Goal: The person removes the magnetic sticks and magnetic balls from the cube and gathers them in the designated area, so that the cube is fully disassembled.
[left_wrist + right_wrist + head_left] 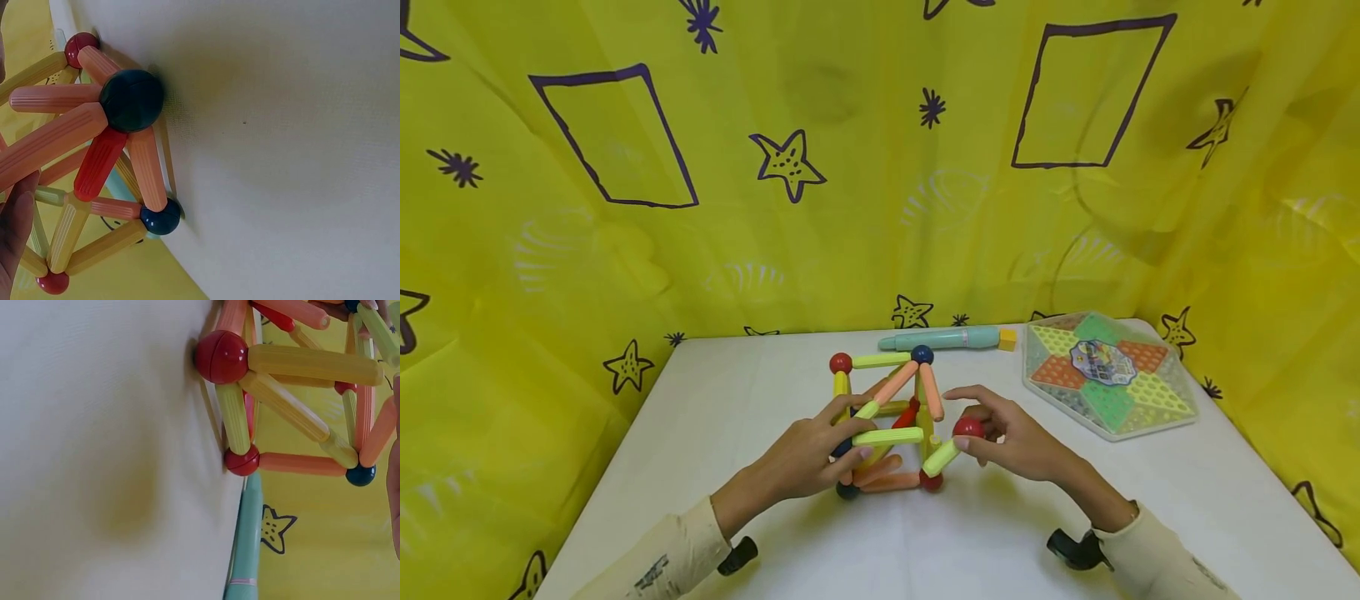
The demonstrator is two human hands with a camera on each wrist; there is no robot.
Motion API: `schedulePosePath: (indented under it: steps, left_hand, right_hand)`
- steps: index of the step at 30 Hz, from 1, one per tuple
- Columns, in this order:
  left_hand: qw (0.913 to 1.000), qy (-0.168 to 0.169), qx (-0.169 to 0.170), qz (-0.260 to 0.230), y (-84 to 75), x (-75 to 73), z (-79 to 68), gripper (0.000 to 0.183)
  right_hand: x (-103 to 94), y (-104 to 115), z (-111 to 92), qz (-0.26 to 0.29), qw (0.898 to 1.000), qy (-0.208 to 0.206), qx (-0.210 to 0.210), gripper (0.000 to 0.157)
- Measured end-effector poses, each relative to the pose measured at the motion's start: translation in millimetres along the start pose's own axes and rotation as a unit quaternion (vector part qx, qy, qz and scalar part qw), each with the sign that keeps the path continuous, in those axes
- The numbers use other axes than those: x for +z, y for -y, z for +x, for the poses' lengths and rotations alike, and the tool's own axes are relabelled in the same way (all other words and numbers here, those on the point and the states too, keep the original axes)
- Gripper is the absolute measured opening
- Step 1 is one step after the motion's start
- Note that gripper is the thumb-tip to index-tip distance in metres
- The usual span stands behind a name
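Observation:
A frame of magnetic building rods and balls (889, 483) stands on the table, with orange, yellow and red rods joined at red and dark blue balls. My left hand (820, 450) grips its near left upper corner, fingers and thumb around a dark blue ball (841, 448) where pale green rods meet. To the right of the frame, my right hand (1022, 437) pinches a red ball (968, 427) between thumb and fingers. A pale green rod (942, 458) sticks out from that ball, its lower end close to the frame's lower right red ball (931, 481).
Behind the frame lies a teal pen-shaped tube (958, 337) with a yellow block (1007, 340) at its right end. A hexagonal box (1108, 375) with a coloured star pattern is at the back right. Yellow patterned cloth (850, 250) hangs around the white table (700, 400).

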State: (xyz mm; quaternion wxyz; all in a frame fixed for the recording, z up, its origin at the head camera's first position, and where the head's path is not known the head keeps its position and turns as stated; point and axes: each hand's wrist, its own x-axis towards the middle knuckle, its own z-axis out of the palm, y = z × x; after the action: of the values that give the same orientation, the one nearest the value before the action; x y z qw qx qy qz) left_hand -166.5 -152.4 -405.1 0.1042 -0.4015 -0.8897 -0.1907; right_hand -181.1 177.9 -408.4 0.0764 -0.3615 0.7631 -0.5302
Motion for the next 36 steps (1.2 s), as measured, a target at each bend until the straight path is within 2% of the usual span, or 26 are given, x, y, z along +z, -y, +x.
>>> schedulePosePath:
  steps: [5,9,16,20,23,28,31,36]
  left_hand:
    - [1.0,0.002,-0.001,0.0,-0.4,-1.3,-0.4,0.033]
    - [1.0,0.005,-0.002,0.001,-0.8,-2.5,-0.6,0.034]
    - [0.9999,0.015,-0.006,-0.002,-1.8,-5.1,-1.9,0.038]
    - [0.9994,0.026,-0.023,-0.009,-2.4,-11.7,-4.4,0.042]
    - [0.9989,0.013,-0.044,0.0,0.1,-19.5,-5.8,0.045]
    - [0.9942,-0.045,-0.095,0.021,11.8,-32.4,-3.2,0.048]
    - [0.9886,-0.073,-0.13,0.017,20.1,-35.9,2.6,0.051]
    - [0.9807,-0.068,-0.177,-0.047,32.9,-35.9,15.8,0.055]
  right_hand:
    - [-7.1,-5.1,-7.6,0.067,0.997,-0.025,-0.012,0.058]
    - [-11.8,-10.3,-12.9,0.096,0.994,-0.052,-0.022,0.051]
    - [-18.6,-19.2,-21.6,0.099,0.989,-0.107,0.001,0.03]
    - [-20.1,-22.5,-24.2,0.087,0.987,-0.132,0.01,0.034]
    - [-20.8,-24.6,-25.6,0.078,0.986,-0.144,0.021,0.033]
    - [-22.4,-28.1,-26.5,0.072,0.987,-0.133,0.048,0.029]
    - [-22.8,-30.1,-26.2,0.087,0.986,-0.111,0.087,0.027]
    - [-20.9,-36.7,-24.7,0.099,0.98,-0.073,0.155,0.028]
